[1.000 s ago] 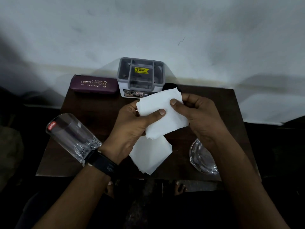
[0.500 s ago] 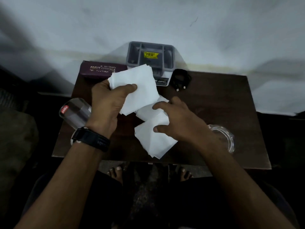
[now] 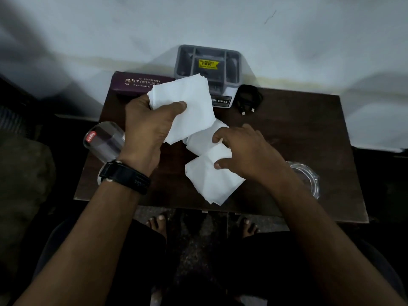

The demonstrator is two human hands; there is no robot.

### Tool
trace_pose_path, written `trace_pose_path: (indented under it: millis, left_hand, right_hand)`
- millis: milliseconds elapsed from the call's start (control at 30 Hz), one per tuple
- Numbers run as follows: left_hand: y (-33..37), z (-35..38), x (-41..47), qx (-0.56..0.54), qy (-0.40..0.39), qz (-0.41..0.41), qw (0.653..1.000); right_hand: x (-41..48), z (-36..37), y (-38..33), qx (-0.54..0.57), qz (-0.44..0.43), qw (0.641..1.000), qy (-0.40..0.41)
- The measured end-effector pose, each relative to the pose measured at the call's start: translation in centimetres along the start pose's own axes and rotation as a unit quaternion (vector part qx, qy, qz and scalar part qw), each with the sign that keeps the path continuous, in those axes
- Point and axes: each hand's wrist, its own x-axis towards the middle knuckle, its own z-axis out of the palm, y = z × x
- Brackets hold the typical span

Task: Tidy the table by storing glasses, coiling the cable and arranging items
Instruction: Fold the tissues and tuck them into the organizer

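Note:
My left hand (image 3: 150, 127) grips a folded white tissue (image 3: 189, 102) and holds it raised above the dark wooden table (image 3: 309, 133). My right hand (image 3: 247, 151) rests with spread fingers on two more white tissues (image 3: 212, 180) lying on the table's middle; whether it pinches one I cannot tell. A maroon glasses case (image 3: 132, 83) lies closed at the back left. A coiled black cable (image 3: 249, 98) sits beside the grey organiser box (image 3: 207, 62).
A clear drinking glass (image 3: 103, 140) lies on its side at the left, partly behind my left wrist. A glass bowl (image 3: 306, 177) stands at the right near the front edge. The white wall runs close behind the table. My bare feet show below the front edge.
My left hand carried one tissue up and to the left. My right hand let go of it and dropped onto the tissues on the table. The view shifted, revealing the cable.

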Motion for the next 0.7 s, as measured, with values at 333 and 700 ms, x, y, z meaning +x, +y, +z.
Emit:
trace_pose_path:
  millis: [333, 700]
  left_hand:
    - [-0.1, -0.2, 0.1, -0.005, 0.002, 0.002, 1.0]
    - [-0.5, 2.4, -1.4, -0.079, -0.158, -0.163, 0.971]
  right_hand:
    - [-0.1, -2.9, 1.2, 0.208, -0.003, 0.977, -0.054]
    - [-1.1, -5.9, 2.5, 0.607, 0.041, 0.784, 0.12]
